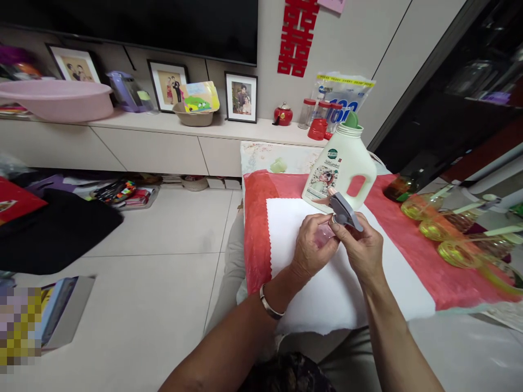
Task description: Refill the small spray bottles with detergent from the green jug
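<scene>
"What's the largest thing near you?"

"The long pale cabinet (155,140), which runs beyond my fingers (315,222) and far off to their left. A television (163,27) sits above it."

"And closer in?"

"The table (256,228), right under my fingers, with a red covering. On it, below both my hands, lies a white cloth (343,302) with a zigzag edge."

"What else stands about?"

"A pink basin (69,103) on the cabinet, well away to the left of my fingers. Just beyond my fingertips stands a pale green SilkGarden jug (347,158), upright, a green piece in its neck. Off to their right are yellow glass vessels (451,255), too blurred to make out properly. Farther ahead, a small red lidded jar (283,115)."

"So what are you holding?"

"A small spray bottle, up between my two hands and over the cloth. My left hand (311,247) is curled closed around its translucent pink body (323,235). My right hand (365,245) is closed round the base of the grey trigger head (343,208), thumb toward the neck. I can't tell whether the head is fully seated; my fingers hide the join."

"And the smallest bit?"

"The copper-coloured nozzle (332,191), poking up past my fingers, in front of the jug."
</scene>
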Available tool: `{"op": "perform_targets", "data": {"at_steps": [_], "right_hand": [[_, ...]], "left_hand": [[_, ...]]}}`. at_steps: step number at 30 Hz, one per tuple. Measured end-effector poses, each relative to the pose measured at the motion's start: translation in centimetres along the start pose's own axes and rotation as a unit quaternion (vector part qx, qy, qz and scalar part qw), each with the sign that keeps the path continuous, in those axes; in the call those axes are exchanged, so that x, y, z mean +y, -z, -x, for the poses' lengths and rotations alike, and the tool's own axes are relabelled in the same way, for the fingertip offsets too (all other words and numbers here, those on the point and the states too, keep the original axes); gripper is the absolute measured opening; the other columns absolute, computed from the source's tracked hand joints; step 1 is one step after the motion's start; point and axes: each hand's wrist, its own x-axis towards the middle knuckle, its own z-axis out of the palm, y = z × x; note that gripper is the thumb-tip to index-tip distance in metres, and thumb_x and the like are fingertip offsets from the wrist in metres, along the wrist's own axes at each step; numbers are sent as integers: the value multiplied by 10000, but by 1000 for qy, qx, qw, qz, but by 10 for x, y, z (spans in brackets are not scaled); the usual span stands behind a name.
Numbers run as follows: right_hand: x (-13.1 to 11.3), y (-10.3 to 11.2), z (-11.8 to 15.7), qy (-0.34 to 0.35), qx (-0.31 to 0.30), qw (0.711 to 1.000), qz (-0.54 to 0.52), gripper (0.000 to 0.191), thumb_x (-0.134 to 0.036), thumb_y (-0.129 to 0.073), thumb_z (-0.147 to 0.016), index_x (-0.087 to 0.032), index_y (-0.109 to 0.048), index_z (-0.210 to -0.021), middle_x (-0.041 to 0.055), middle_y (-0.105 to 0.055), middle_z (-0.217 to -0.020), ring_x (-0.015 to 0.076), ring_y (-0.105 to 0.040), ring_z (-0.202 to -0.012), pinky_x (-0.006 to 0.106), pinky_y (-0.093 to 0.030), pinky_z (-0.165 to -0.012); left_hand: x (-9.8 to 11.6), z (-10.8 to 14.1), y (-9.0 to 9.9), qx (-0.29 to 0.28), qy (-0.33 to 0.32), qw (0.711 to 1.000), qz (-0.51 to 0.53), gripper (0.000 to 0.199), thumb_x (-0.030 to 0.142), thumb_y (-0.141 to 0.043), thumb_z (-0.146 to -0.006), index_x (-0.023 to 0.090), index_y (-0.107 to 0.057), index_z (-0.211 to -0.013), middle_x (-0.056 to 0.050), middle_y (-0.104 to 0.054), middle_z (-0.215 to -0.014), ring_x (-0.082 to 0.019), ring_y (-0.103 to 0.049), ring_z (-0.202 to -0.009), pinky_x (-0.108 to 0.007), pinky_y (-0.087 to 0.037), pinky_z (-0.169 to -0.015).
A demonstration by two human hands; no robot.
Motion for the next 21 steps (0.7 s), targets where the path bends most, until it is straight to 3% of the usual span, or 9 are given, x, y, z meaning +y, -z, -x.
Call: {"op": "perform_targets", "data": {"at_steps": [5,13,17,21], "right_hand": [[-7,1,-2,33,5,998,48,235,-375,-783,-805,-206,-707,-950,23,-647,-994,166,-605,-945,291,-465,-851],[-20,-4,1,103,46,976,187,268,-425,-739,-856,-174,-662,-908,-2,-631,-870,117,-582,-787,243,-437,-732],[-23,5,-2,139,-1,968,210,197,-366,-707,-896,-192,-686,-987,0,-663,-944,116,-614,-861,231,-456,-781],[-21,15,-7,91,-39,983,155,226,-372,-725,-877,-214,-691,-1035,8,-691,-1012,142,-645,-914,252,-480,-819]], "left_hand": [[2,-1,0,-4,5,1000,-11,409,175,-694,-826,203,-572,-1215,-91,-650,-1177,-239,-642,-1133,-423,-542,-998],[-1,-2,-2,14,-20,1000,-17,475,130,-714,-791,209,-586,-1241,-83,-664,-1172,-227,-644,-1102,-414,-542,-987],[1,-2,-2,13,-14,1000,-15,459,145,-717,-795,210,-587,-1230,-79,-674,-1171,-228,-647,-1101,-413,-544,-985],[3,-2,-1,6,14,1000,-6,475,161,-742,-786,209,-596,-1235,-80,-676,-1182,-233,-648,-1109,-414,-539,-996]]}}
